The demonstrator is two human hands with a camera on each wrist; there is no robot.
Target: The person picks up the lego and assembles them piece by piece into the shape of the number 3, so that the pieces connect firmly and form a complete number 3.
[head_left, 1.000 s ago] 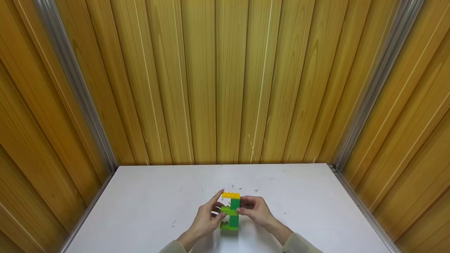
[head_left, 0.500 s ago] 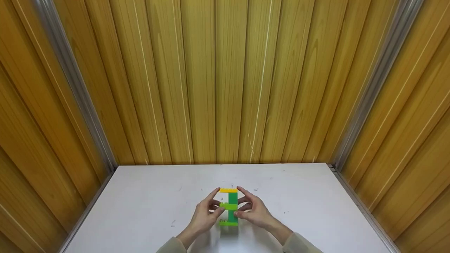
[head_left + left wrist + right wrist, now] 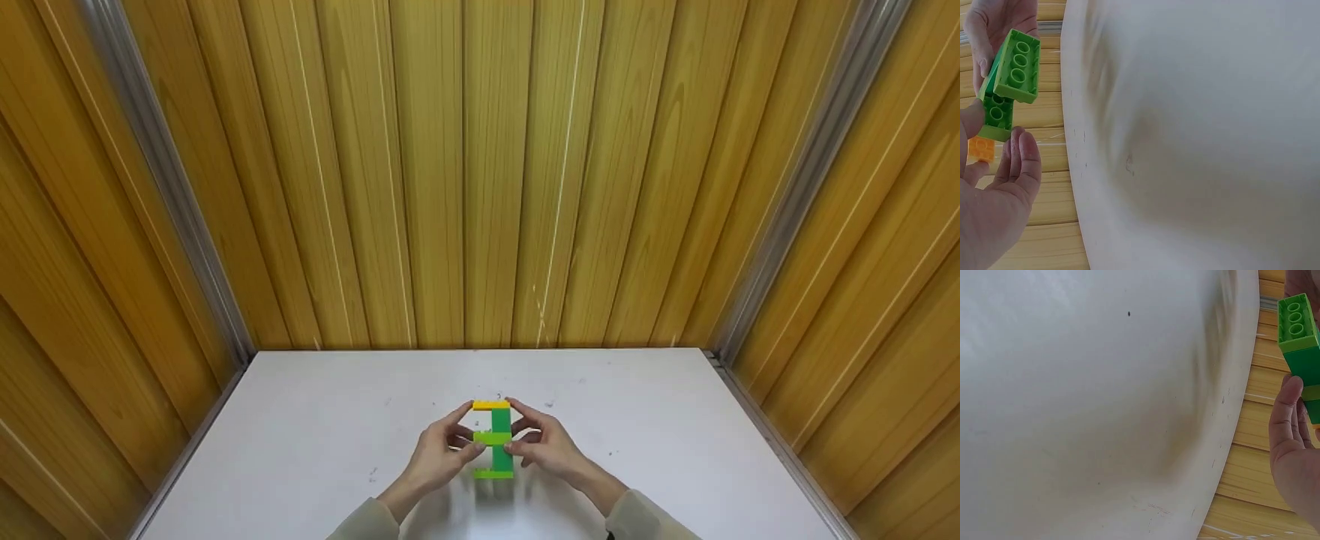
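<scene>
Between both hands stands an upright E-shaped stack of toy building bricks (image 3: 501, 457), held up over the table. Its spine is dark green on the right. A yellow brick (image 3: 490, 405) tops it, a lime green brick (image 3: 489, 438) sits midway, and another lime brick (image 3: 493, 474) forms the bottom, its hollow underside showing in the left wrist view. My left hand (image 3: 439, 455) pinches the middle brick's left end, index fingertip at the yellow brick's left end. My right hand (image 3: 551, 448) grips the spine from the right, thumb on its front and index fingertip at the yellow brick's top right corner.
A white table (image 3: 300, 450) with small dark marks lies under the hands. Wood-patterned panels (image 3: 487, 187) rise behind it and on both sides, with metal posts (image 3: 187, 187) at the corners.
The stack has tipped more upright, facing the head camera squarely. My right index finger has moved up to the yellow brick's corner. Both hands keep their hold.
</scene>
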